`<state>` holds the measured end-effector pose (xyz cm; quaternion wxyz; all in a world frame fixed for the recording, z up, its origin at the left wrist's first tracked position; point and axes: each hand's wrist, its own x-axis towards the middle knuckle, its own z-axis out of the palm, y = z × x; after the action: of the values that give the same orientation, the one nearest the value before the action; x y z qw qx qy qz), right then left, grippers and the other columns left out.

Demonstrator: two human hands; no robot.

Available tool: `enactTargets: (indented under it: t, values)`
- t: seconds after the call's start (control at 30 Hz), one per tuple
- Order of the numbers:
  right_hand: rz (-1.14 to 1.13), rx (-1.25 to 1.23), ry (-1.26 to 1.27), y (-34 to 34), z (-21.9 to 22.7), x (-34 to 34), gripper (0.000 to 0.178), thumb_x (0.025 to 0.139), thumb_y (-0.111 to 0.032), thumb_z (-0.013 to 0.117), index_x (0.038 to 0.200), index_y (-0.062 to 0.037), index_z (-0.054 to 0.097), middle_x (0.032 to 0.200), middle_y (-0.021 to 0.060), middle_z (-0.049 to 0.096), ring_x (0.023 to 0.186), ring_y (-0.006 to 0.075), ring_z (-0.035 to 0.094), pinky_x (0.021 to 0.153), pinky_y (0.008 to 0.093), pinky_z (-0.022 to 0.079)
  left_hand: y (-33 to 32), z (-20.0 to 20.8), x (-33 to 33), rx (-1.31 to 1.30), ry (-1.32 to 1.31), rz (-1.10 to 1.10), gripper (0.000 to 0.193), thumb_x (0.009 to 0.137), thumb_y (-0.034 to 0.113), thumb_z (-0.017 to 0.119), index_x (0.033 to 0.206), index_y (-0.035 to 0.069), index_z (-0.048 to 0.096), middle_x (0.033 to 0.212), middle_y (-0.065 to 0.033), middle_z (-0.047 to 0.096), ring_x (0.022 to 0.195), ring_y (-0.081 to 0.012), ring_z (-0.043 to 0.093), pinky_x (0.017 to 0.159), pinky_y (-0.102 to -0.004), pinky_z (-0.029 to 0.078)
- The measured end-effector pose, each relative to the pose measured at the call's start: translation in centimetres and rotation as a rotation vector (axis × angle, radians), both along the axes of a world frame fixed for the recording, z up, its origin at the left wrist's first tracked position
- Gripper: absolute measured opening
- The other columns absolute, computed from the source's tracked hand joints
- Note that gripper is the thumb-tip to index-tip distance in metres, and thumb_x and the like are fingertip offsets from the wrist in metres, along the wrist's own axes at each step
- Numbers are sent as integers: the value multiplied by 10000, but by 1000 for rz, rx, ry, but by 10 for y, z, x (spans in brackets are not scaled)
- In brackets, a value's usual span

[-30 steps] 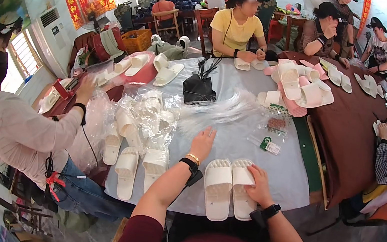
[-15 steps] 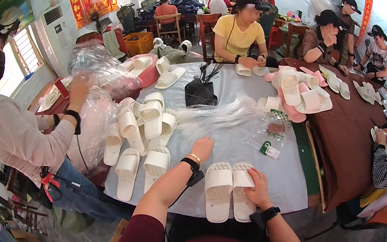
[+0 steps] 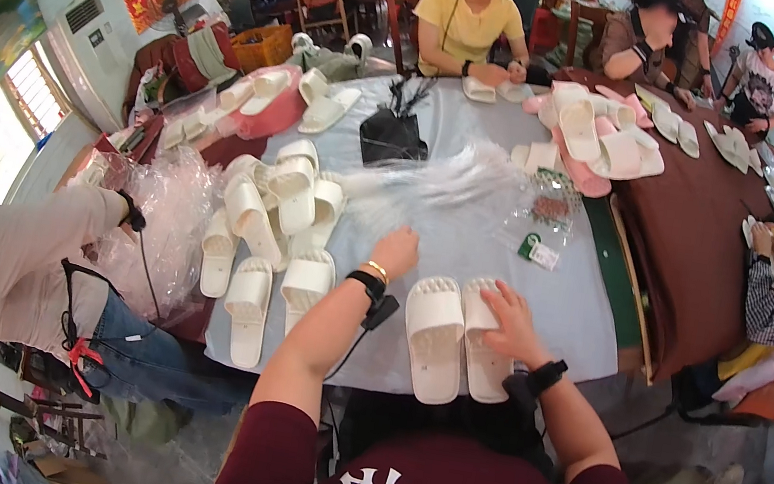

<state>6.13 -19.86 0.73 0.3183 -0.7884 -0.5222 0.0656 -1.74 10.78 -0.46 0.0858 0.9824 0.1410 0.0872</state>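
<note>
Pair (image 3: pixel 434 336): side by side on the cloth (image 3: pixel 582 319) before us, bare | our right hand (image 3: pixel 508 324): fingers loosely spread over its right slipper | our left (image 3: pixel 396 252): curled, we cannot tell whether pinching anything | done, we judge: pair aligned | left: pile (image 3: pixel 293 185) unsorted, unwrapped

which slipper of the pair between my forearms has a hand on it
The right slipper: the right hand lies on it; no hand touches the left slipper.

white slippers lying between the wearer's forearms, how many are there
2. The left slipper lies uncovered; the right slipper, beside it, is partly covered by the right hand. Nothing suggests another hidden there.
</note>
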Motion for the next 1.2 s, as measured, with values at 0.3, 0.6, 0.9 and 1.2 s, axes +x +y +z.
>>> enactTargets:
  t: [0.3,0.6,0.9,1.2]
  values:
    - [170,-65,183,7,24,14,655,703,-252,706,1309,-91,516,1429,233,372,1288,421,369,1081,466,309,10,13,-8,-148,-248,317,155,817,181,590,870,38,617,912,-184,644,875,-363,620,752,-453,507]
    - [103,-32,178,-1,14,2,585,731,-221,700,1277,-67,555,1398,233,419,1289,403,380,1080,445,319,14,2,-16,-127,-58,436,157,771,205,654,830,59,664,899,-169,661,864,-356,632,759,-446,514]
    - [86,8,187,-6,9,7,568,736,-216,697,1266,-67,558,1391,207,438,1300,385,376,1086,433,309,24,18,-10,-312,-132,464,196,763,160,585,823,41,728,844,-221,677,811,-374,662,750,-435,535]
    - [100,15,187,-1,15,0,554,741,-229,696,1257,-76,568,1379,193,457,1297,377,382,1085,432,311,51,5,-17,-261,-246,535,190,681,179,650,772,32,730,775,-210,674,755,-367,666,733,-411,535]
